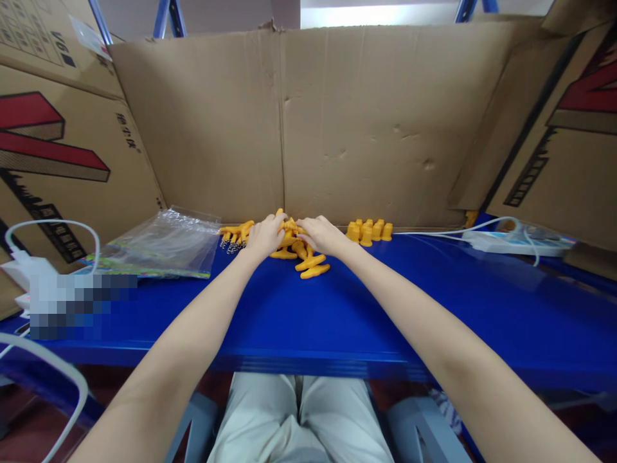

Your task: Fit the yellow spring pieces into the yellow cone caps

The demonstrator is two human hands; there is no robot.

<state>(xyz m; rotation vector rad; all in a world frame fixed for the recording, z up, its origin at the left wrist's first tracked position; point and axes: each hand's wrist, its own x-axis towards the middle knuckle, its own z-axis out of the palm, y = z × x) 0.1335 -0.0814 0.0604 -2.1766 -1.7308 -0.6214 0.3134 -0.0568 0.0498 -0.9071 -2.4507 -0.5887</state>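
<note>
My left hand [266,236] reaches to the far side of the table, its fingers curled around a yellow plastic piece [279,211] whose tip pokes up past them. Facing it, my right hand [324,235] has its fingers bent over a yellow piece between the hands. Under and between both hands lies a pile of yellow handle-shaped pieces [289,243], partly covered by the fingers. Two loose yellow handles [314,271] lie in front. Left of my left hand is a group of yellow pieces with metal hooks [237,233].
Yellow cup-shaped pieces [367,233] stand to the right on the blue table [308,321]. Clear plastic bags [166,247] lie at the left. A cardboard wall [361,128] closes off the back. A white power strip [518,243] with cables sits far right; a white plug-in device [36,276] stands left.
</note>
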